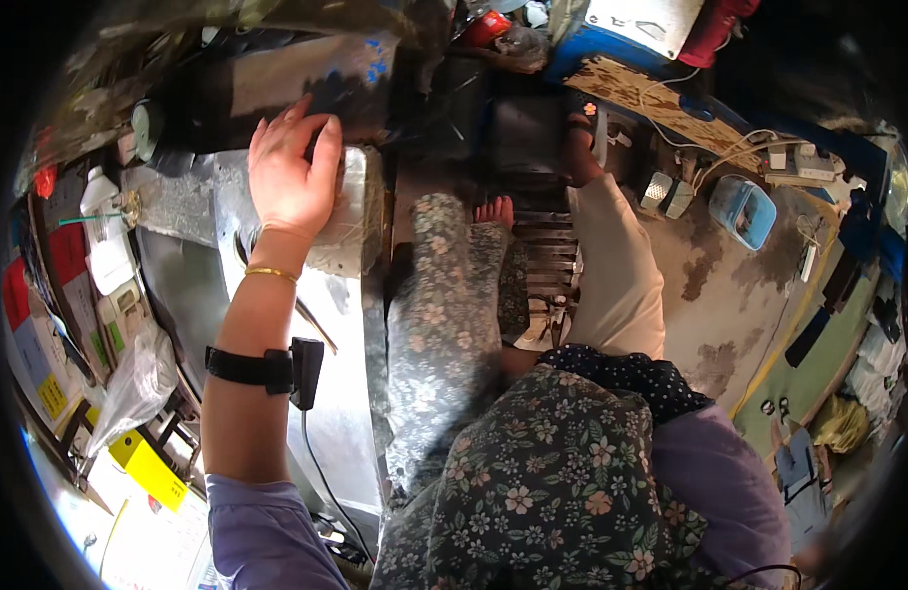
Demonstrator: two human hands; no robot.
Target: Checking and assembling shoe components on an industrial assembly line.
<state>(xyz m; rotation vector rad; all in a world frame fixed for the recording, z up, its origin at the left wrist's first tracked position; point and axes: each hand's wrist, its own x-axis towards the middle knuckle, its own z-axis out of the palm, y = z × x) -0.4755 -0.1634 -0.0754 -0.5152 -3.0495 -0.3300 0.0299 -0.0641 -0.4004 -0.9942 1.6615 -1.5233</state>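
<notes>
My left hand (295,177) reaches forward over the metal worktop, thumb apart from the fingers. Its fingertips are at the near edge of a dark machine body (306,84) with a brownish panel and blue marks; nothing shows in the hand. A gold bangle circles that wrist, and a black strap with a small box (304,374) sits on the forearm. My right arm, in a purple sleeve with a black dotted cuff (621,379), bends inward across my lap. Only a patch of skin (519,362) shows beyond it; the fingers are hidden behind floral cloth (439,324) hanging beside the worktop.
A pale round knob (142,130) ends the machine at left. Beside it stand a white bottle (108,231) and a plastic bag (139,383). A slatted treadle (550,251) lies under my feet. At right are a blue plastic tub (743,211), cables and a power strip (800,162).
</notes>
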